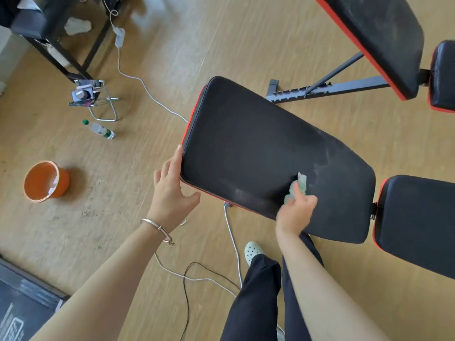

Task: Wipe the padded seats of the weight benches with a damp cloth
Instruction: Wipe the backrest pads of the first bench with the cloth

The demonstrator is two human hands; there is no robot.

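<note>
A black padded backrest (258, 148) with red trim fills the middle of the view, and its smaller seat pad (418, 225) adjoins it at the right. My right hand (295, 212) is shut on a pale green damp cloth (299, 185) pressed on the near part of the backrest. Pale dusty streaks lie to the right of the cloth. My left hand (172, 190), wearing a silver bangle, rests open against the backrest's left edge. A second bench's dusty black pad (379, 38) lies at the top right.
An orange bucket (45, 180) stands on the wooden floor at the left, with a plastic water bottle (99, 129) beyond it. White and black cables (231, 239) run across the floor near my legs. A phone on a wire stand (98, 99) and a dark table frame (64, 57) are at the top left.
</note>
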